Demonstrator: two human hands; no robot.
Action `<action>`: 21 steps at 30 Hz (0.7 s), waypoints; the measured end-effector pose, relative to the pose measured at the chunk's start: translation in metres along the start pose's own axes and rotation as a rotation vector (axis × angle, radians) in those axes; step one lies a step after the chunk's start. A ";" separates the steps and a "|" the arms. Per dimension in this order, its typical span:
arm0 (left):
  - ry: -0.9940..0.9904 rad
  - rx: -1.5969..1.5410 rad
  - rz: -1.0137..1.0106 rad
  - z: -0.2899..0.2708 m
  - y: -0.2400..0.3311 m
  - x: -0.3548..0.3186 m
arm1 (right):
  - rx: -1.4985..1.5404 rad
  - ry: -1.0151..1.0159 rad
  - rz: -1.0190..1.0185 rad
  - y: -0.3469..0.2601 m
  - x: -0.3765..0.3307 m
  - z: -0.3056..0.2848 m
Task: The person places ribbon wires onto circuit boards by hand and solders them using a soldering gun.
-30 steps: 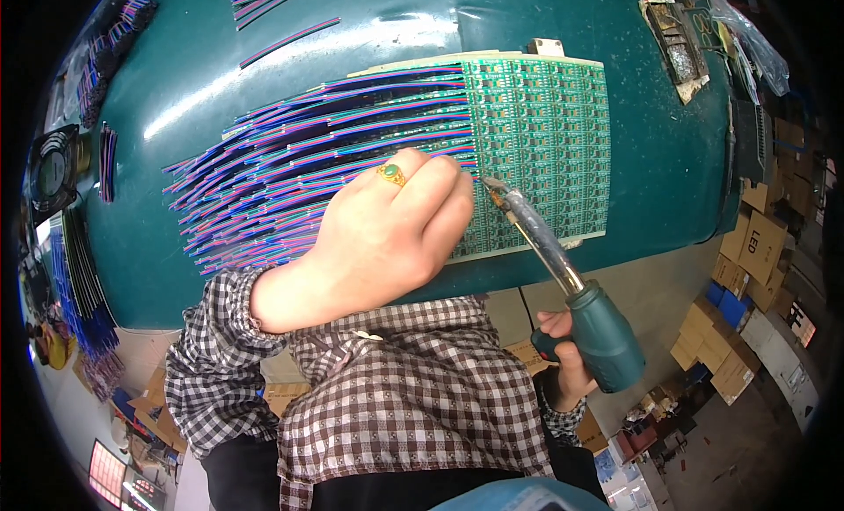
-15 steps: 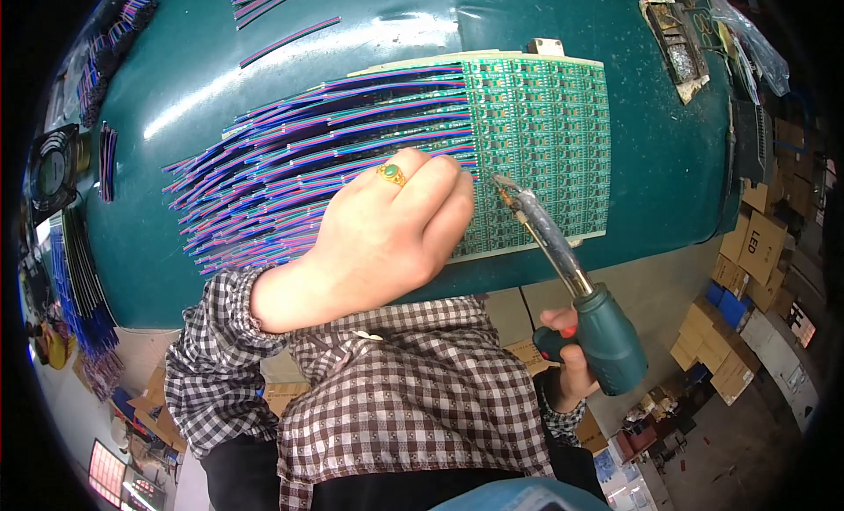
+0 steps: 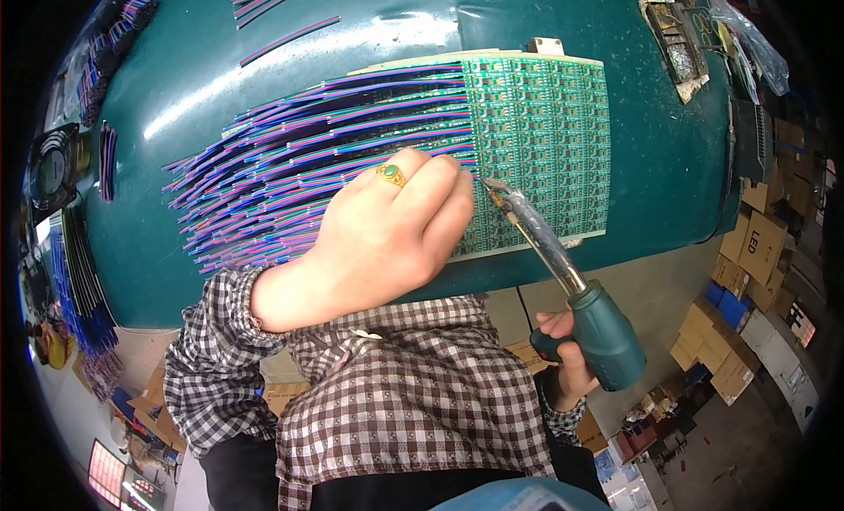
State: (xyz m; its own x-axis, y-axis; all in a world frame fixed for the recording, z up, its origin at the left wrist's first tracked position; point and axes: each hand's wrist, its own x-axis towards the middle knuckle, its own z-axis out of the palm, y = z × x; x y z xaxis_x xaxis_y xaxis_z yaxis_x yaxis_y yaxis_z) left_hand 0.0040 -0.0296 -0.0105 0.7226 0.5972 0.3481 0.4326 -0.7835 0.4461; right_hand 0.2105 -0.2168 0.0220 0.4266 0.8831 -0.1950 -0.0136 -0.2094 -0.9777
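My right hand (image 3: 576,368) grips a soldering gun (image 3: 609,337) with a dark green body and a long metal barrel. Its tip (image 3: 489,186) is at the green circuit board panel (image 3: 549,142), just right of my left hand's fingers. That left hand (image 3: 396,217) is closed and lies over the near part of the panel and the wires; its fingertips are hidden, and so is whatever they pinch. Rows of striped ribbon wires (image 3: 290,151) in blue, pink and black run leftward from the panel's small boards. The right-hand columns of the panel carry no wires.
More ribbon wires (image 3: 290,42) lie on the green tabletop (image 3: 387,36) at the far side. Wire bundles (image 3: 83,282) hang at the left edge. A dirty metal tray (image 3: 677,50) sits far right, near a clear plastic bag (image 3: 756,50). Cardboard boxes (image 3: 752,247) stand beyond the table's right side.
The soldering gun's tip has shifted slightly left, closer to my left hand's fingers, and its body has tilted a little with it. My left hand stays put.
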 end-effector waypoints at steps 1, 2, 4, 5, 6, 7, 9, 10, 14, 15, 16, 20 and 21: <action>-0.001 0.001 -0.001 0.000 0.000 0.000 | 0.000 0.000 0.000 0.000 0.000 0.000; -0.002 0.001 -0.001 -0.001 0.000 0.000 | -0.009 -0.003 -0.001 0.000 0.000 0.000; 0.000 0.004 0.001 -0.001 0.000 0.001 | -0.020 -0.004 -0.002 0.001 0.000 -0.002; 0.000 0.003 0.001 -0.001 0.001 0.001 | -0.031 -0.011 -0.005 0.002 -0.001 -0.003; -0.001 0.006 -0.005 -0.001 0.001 0.000 | -0.043 -0.021 -0.008 0.003 0.000 -0.004; -0.002 0.009 -0.012 -0.001 0.001 0.000 | -0.043 -0.023 -0.008 0.003 0.000 -0.004; 0.004 0.010 -0.009 -0.001 0.001 0.000 | -0.036 -0.020 -0.006 0.003 0.000 -0.003; 0.010 0.010 -0.003 0.000 0.001 0.000 | -0.037 -0.018 -0.006 0.003 0.000 -0.003; 0.003 0.005 -0.005 0.000 0.002 0.000 | -0.041 -0.002 -0.009 0.003 -0.003 -0.002; 0.009 0.009 -0.002 0.000 0.002 -0.001 | -0.024 0.016 -0.006 0.002 -0.003 -0.001; 0.015 0.013 0.001 0.000 0.002 -0.002 | -0.023 0.015 -0.006 0.000 -0.003 0.000; 0.022 0.033 0.002 0.000 0.002 -0.004 | -0.079 -0.039 -0.039 -0.002 -0.004 0.002; 0.025 0.034 0.004 0.001 0.002 -0.003 | -0.073 -0.039 -0.039 -0.002 -0.004 0.003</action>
State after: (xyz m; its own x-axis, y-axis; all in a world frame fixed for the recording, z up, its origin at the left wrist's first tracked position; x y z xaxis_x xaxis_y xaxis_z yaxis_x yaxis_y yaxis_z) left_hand 0.0027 -0.0333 -0.0115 0.7109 0.5979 0.3704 0.4483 -0.7910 0.4164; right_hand 0.2063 -0.2190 0.0248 0.3901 0.9065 -0.1616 0.0684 -0.2035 -0.9767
